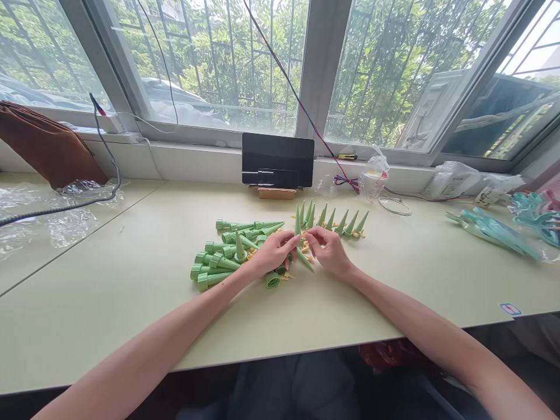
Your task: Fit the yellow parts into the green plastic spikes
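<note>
My left hand (277,251) is closed around a green plastic watering spike (298,224), its tip pointing up. Close by on the right, my right hand (328,251) is pinched, its fingertips nearly at the spike; whatever they hold is too small to make out. Loose green watering spikes (214,262) lie in a pile to the left, mostly with their ribbed caps outward. One spike (240,249) stands upright among them. Small yellow pieces (286,276) are scattered under and between my hands. Behind my right hand, several spikes (343,221) stand in a row with yellow pieces at their bases.
A dark tablet (278,157) stands on a brown support at the back. Bagged items (374,178) and a coiled white cable (394,206) lie to its right. Light-blue bagged parts (494,230) are at far right. A brown bag (48,146) and clear plastic wrap (70,224) are at left.
</note>
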Demonstrator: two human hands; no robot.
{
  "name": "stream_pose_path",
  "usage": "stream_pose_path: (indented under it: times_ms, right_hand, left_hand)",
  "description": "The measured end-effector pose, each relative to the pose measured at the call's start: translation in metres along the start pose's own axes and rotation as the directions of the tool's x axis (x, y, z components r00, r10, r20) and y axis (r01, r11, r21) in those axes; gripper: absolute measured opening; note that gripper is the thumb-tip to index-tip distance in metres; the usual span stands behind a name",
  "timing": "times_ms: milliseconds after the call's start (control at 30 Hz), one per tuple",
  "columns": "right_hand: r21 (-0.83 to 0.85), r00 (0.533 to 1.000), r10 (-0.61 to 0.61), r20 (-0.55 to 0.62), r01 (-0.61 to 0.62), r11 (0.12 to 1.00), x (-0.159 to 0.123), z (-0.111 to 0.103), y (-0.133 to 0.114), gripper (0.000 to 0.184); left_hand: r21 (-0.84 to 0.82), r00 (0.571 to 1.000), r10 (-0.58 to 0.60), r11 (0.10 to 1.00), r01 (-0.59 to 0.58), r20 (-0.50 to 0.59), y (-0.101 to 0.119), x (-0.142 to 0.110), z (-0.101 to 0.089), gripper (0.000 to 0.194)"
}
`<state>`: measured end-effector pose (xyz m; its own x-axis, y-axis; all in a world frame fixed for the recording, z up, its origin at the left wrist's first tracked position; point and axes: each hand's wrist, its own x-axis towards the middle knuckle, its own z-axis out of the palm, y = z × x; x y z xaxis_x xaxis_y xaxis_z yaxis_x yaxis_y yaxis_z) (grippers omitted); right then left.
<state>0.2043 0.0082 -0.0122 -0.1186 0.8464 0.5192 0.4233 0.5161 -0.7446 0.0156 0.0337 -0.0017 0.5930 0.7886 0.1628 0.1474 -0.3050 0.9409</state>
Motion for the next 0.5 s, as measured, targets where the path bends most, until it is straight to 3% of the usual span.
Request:
stream_pose_path:
  times_ms: [500]
  right_hand:
    - [0.029, 0.996, -0.005, -0.088, 0.008, 1.0, 0.001, 0.005, -0.002, 0.031]
  left_hand:
    - [-0.064, 0.997, -0.038, 0.997, 0.034, -0.067, 0.009, -0.001, 0.005, 0.04]
